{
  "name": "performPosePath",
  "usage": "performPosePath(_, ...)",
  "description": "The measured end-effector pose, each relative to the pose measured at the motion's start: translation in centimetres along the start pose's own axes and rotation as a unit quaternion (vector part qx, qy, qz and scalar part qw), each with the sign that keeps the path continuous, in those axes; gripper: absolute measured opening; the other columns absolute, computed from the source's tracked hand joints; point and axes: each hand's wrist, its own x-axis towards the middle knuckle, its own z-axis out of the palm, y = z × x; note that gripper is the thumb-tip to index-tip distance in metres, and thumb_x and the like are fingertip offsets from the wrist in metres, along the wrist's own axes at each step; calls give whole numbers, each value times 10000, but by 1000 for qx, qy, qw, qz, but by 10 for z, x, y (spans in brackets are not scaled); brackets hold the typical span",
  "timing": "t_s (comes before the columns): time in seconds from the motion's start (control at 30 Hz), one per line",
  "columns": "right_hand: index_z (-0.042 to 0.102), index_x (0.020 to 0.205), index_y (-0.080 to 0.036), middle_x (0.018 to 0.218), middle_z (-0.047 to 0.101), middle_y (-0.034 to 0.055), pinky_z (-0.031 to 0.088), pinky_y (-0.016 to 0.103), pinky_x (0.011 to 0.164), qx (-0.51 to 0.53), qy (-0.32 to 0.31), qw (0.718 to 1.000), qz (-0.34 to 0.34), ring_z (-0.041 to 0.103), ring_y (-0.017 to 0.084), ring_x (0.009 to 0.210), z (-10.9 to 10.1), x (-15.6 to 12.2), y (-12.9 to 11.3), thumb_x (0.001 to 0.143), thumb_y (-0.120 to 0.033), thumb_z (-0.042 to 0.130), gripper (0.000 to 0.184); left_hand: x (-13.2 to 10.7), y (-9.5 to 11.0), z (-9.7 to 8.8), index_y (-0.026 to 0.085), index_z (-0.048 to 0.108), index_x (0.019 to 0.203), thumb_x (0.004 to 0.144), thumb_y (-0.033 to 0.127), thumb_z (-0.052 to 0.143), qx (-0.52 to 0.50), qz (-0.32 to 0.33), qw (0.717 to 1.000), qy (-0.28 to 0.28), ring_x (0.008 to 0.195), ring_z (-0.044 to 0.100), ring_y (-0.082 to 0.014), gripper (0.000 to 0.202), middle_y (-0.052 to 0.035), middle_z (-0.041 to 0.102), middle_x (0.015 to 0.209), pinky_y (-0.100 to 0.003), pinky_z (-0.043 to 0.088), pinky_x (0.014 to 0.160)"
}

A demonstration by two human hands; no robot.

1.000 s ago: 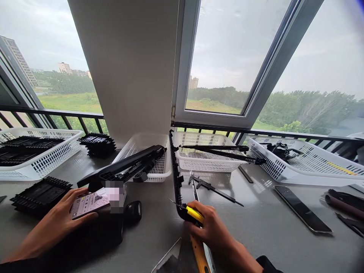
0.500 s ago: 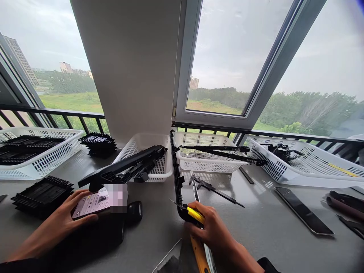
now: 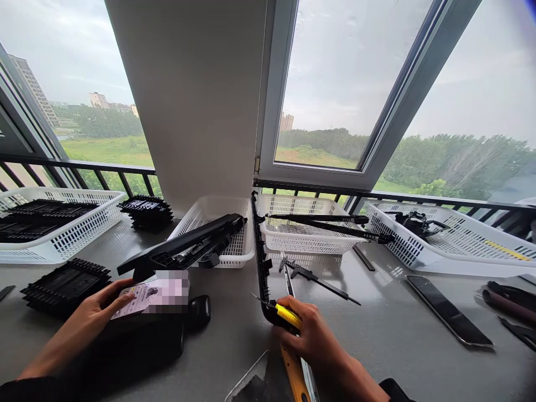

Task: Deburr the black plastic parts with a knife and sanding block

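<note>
My left hand (image 3: 90, 318) is closed around the edge of a phone (image 3: 136, 298) with a lit screen, and its thumb lies over the display. Part of the screen is blurred out. My right hand (image 3: 314, 332) grips a small yellow-handled knife (image 3: 287, 316), its thin blade pointing left across a long black plastic strip (image 3: 262, 273). The strip's near corner sits by my right fingers; I cannot tell whether they touch it. Under that hand lies a larger orange-yellow handled tool (image 3: 295, 375), partly covered. A black mouse (image 3: 199, 311) stands right of the phone.
White baskets (image 3: 79, 237) line the back below the windows. A long black plastic housing (image 3: 184, 243) leans on one. Calipers (image 3: 320, 279) and a dark glass-faced phone (image 3: 448, 310) lie to the right. Black ribbed parts (image 3: 67, 285) are stacked at left.
My left thumb has moved up from the phone's lower edge onto its screen. The right hand and the knife hold their place.
</note>
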Motion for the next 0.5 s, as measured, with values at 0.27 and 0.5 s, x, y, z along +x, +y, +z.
performPosePath(0.27, 676, 999, -216, 802, 666, -27, 401, 258, 701, -10, 7, 1000, -16, 583, 162, 719, 3, 0, 7, 797, -237, 670, 203, 8, -11, -6, 154, 735, 1308, 811, 712, 521, -67, -32, 996, -41, 1063, 742, -378, 777, -129, 817, 1176, -435, 597, 880)
performPosePath(0.5, 681, 1023, -213, 813, 670, -25, 403, 264, 716, -11, 1, 1000, -7, 587, 165, 733, 3, 0, 9, 792, -230, 680, 231, 1, 1, -2, 133, 700, 1346, 797, 763, 545, -57, -54, 996, -46, 1159, 717, -392, 850, -157, 764, 1293, -443, 580, 975)
